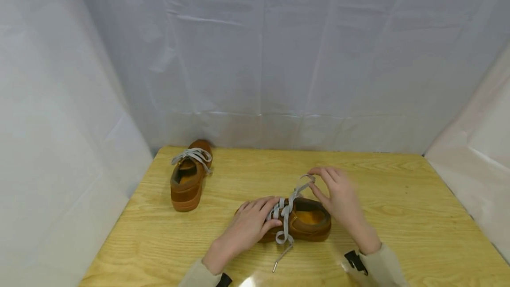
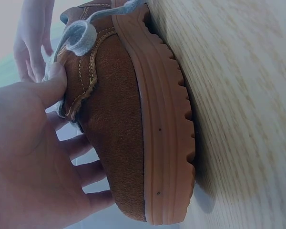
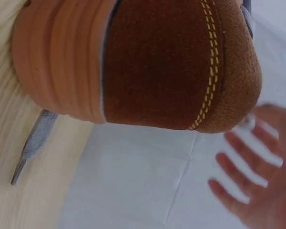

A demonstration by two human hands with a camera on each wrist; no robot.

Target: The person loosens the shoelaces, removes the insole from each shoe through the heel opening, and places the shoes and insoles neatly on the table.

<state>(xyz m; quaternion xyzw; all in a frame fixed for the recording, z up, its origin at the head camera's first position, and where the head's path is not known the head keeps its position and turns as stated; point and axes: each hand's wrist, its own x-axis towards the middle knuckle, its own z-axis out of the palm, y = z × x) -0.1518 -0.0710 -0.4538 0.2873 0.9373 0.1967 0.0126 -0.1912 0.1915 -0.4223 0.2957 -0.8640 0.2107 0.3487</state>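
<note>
A brown suede shoe [image 1: 307, 232] with a thick rubber sole stands upright on the table, toe to the left. Over its front lies my left hand [image 1: 251, 220]; in the left wrist view the thumb is at the lacing and the fingers reach along the far side of the toe. Above the shoe's opening, my right hand [image 1: 338, 194] pinches a raised end of the grey shoelace [image 1: 292, 198] between thumb and forefinger. The other lace end hangs down the near side to the tabletop. In the right wrist view the heel [image 3: 157, 62] hides part of the lace and fingertips.
A matching brown shoe [image 1: 186, 196], its laces tied in a bow, stands at the table's back left. The wooden table [image 1: 398, 194] is bordered by white sheeting [image 1: 259, 56] at the back and both sides.
</note>
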